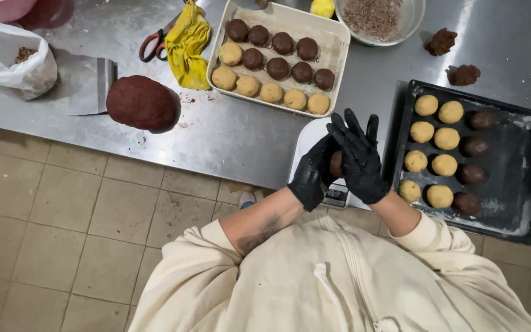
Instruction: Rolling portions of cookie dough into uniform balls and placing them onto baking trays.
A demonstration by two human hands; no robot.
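Above the steel surface and the white scale, the left hand cups a brown dough ball. The right hand presses flat against it, fingers spread upward. Together they form a closed grip on the ball, beside the black tray.

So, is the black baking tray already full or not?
Not full. The black tray holds three columns of dough balls; its right part is bare.
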